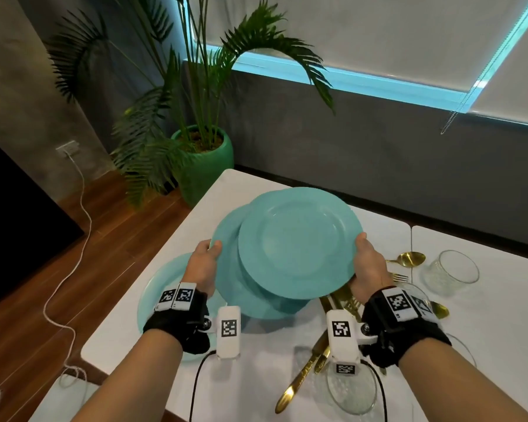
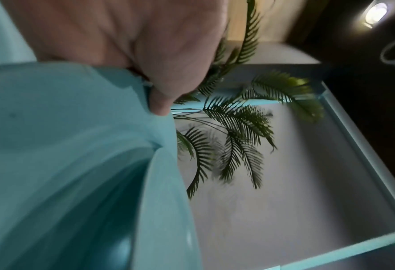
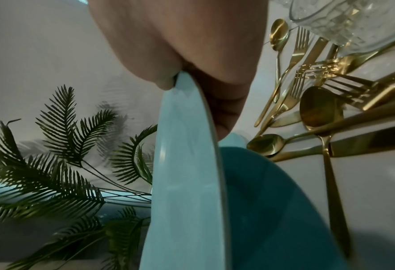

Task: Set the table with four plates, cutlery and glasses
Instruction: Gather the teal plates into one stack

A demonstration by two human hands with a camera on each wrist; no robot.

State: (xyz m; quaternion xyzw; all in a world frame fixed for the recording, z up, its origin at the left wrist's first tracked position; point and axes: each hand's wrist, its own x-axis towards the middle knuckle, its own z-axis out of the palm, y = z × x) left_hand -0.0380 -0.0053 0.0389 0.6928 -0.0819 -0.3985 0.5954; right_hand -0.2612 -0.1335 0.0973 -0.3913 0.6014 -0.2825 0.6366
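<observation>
Above the white table I hold a fanned stack of teal plates. My right hand pinches the right rim of the top plate, thumb on top. In the right wrist view, this plate stands apart from a darker plate beneath. My left hand grips the left rim of the lower plate, seen close in the left wrist view as plate under my thumb. Another teal plate lies on the table beneath my left wrist.
Gold cutlery lies heaped on the table under my right hand, also seen as cutlery. Clear glasses stand at the right and near the front edge. A potted palm stands beyond the table's far left corner.
</observation>
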